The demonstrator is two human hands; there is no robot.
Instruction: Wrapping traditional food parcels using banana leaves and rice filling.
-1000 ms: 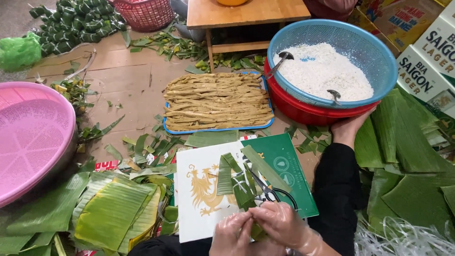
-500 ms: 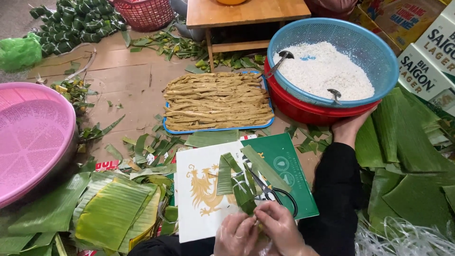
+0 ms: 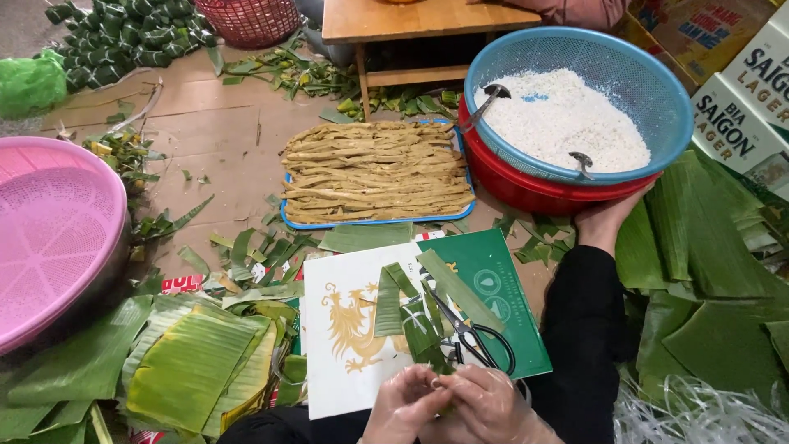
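My left hand [image 3: 404, 407] and my right hand [image 3: 496, 413] meet at the bottom edge, both in thin clear gloves. Their fingertips pinch a small folded green leaf piece [image 3: 429, 355] that rises from between them. It lies over a white card with a gold dragon [image 3: 345, 329] and a green card [image 3: 493, 275]. Black-handled scissors [image 3: 472, 337] rest on the cards just above my right hand. Loose leaf strips [image 3: 388, 300] lie across the white card.
Another person's black-sleeved arm [image 3: 583, 329] reaches up the right side, its hand [image 3: 604, 220] under a red basin [image 3: 526, 185] holding a blue sieve of white rice [image 3: 567, 115]. A blue tray of yellow-brown strips [image 3: 374, 173] sits ahead. Banana leaves [image 3: 189, 366], pink basket [image 3: 49, 222], wooden stool [image 3: 419, 20] stand around.
My hands have slipped slightly lower in view, still working the leaf piece between the fingertips. The other person's hand stays under the basin.
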